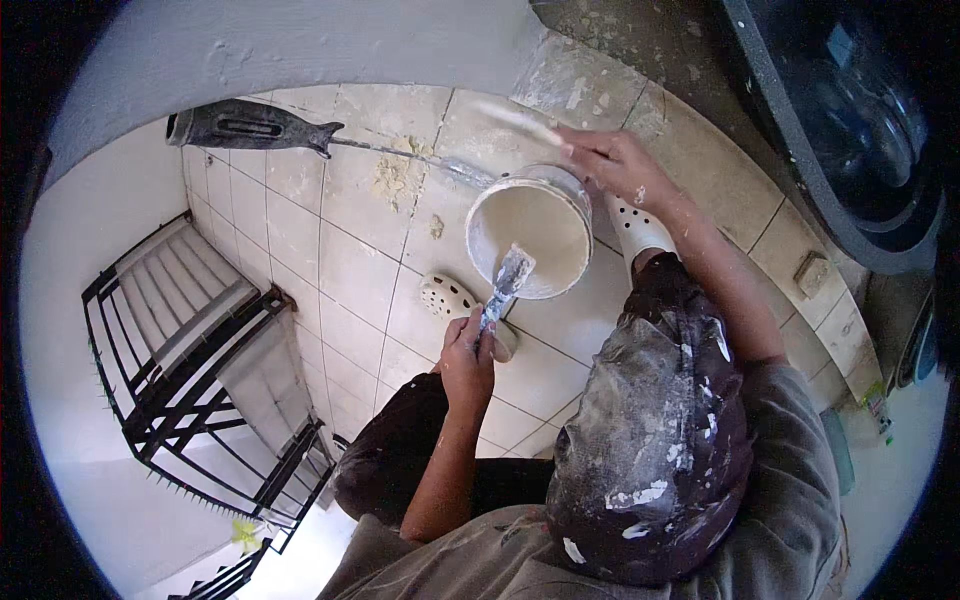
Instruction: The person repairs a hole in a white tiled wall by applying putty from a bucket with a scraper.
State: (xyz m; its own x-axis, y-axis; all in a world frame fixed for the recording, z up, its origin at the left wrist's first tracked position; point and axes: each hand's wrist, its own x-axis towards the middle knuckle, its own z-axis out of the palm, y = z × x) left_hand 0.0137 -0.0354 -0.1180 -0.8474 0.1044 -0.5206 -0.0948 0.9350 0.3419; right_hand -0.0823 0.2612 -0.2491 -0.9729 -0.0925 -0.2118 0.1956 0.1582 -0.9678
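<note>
A white bucket (548, 290) stands on the tiles in front of me, with pale cream paste inside. My left hand (468, 362) is wrapped round the handle of a putty knife (512, 272). Its smeared blade reaches over the bucket's near rim. Just beyond the far right rim, my right hand (625, 170) grips a pale, flat tool (515, 122). Motion blurs that tool, so its exact kind is unclear. A dark hand drill (245, 128) lies at the far left, its long rod ending in a paste-coated tip beside the bucket.
Dried crumbs of paste (398, 178) are scattered on the tiled floor (355, 270). My white clogs (448, 298) flank the bucket. A black metal railing (200, 390) stands at left, a large dark tub (850, 130) at far right. A small block (812, 272) lies on the right ledge.
</note>
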